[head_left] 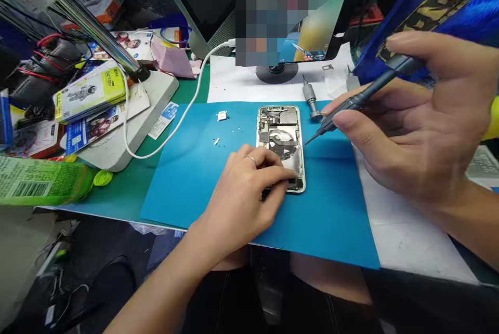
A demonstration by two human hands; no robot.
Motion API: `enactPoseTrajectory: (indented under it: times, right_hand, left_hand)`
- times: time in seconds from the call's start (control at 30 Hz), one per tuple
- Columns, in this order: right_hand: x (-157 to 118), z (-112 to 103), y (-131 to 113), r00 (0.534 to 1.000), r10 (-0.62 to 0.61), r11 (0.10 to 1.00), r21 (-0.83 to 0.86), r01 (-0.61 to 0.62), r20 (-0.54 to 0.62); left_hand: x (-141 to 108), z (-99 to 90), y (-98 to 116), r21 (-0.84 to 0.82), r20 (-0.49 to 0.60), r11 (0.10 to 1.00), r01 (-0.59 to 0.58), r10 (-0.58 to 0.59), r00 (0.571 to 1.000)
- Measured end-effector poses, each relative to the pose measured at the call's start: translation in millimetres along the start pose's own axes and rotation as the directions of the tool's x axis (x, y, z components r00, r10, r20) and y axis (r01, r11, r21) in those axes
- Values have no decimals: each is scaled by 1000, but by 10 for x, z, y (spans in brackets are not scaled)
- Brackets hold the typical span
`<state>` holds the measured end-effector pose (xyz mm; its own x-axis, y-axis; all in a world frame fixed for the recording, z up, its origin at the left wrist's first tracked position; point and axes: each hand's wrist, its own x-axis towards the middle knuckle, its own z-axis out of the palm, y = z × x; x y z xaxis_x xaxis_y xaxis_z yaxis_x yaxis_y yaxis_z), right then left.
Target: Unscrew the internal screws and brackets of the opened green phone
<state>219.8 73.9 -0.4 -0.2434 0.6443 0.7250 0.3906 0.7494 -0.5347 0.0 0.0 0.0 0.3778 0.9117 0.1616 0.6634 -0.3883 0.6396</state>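
I see a plain blue mat (323, 214) with white paper (409, 240) along its right edge and a green tabletop (117, 188) past its left. Near the mat's far edge, the opened phone (283, 138) shows a pale rim around silver, grey and black. The raised screwdriver (358, 100) is dark grey. A white cable (143, 157) curves by the mat's left edge; a bright green packet (58, 178) carries black-and-white barcode stripes.

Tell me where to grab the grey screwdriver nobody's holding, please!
Probably pinch the screwdriver around its thick handle, from above and across its length: that part is broad, while the tip at the far end is thin.
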Motion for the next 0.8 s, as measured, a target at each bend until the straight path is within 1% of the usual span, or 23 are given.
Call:
enactPoseTrajectory:
  times: [0.23,0.37,0.47,0.63,0.73,0.8]
  right_hand:
    - [4,-10,36,1000,1,1000,-17,-1,13]
    - [32,-42,31,1000,3,999,-33,-3,3]
    - [64,-71,53,999,-5,998,-56,3,-35]
    - [104,-106,135,994,16,996,-83,-25,-113]
    - [109,-120,188,993,26,992,-123,-40,-116]
    - [109,-135,217,995,33,986,-160,-49,-96]
  left_hand:
    - [-30,20,-15,42,-18,998,-47,47,999]
    - [-92,14,-4,133,-44,980,-145,152,987]
    - [-133,23,-4,198,-36,957,-211,222,974]
    - [-136,43,1,213,-30,953,-216,227,973]
    - [-124,49,3,205,-31,954,-217,228,973]
    - [-125,52,3,203,-34,954,-220,231,972]
